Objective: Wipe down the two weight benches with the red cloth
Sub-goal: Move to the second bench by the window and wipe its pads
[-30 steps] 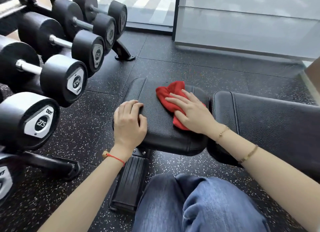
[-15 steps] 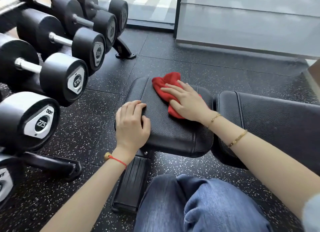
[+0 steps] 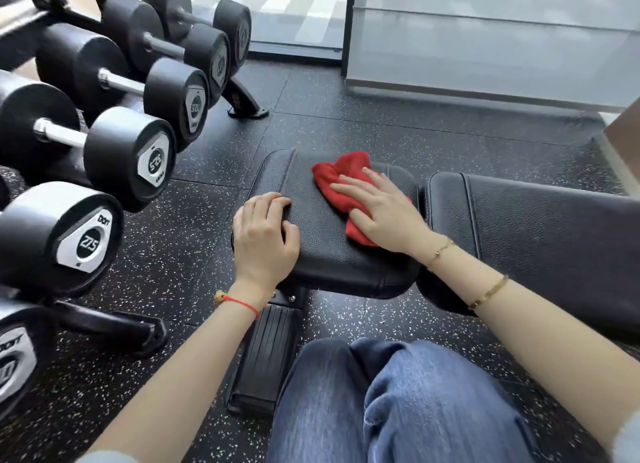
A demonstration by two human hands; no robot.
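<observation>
Dumbbell rack (image 3: 242,99), far left: black round-headed dumbbells (image 3: 128,158) in a stepped row, silver end plates, one marked 27.5. Speckled black rubber floor (image 3: 194,227) beneath. Left hand (image 3: 265,236), red string bracelet at the wrist: fingers curled over the left edge of the seat pad (image 3: 329,248), gripping it. Red cloth (image 3: 341,182): crumpled, lying on the far right part of the same pad. Right hand (image 3: 379,208), two gold bracelets on the forearm: fingers straight and spread, pressing flat on the cloth. Back pad (image 3: 536,227), right: black, just beside the seat pad. Blue-jeaned knee (image 3: 398,403), bottom centre.
</observation>
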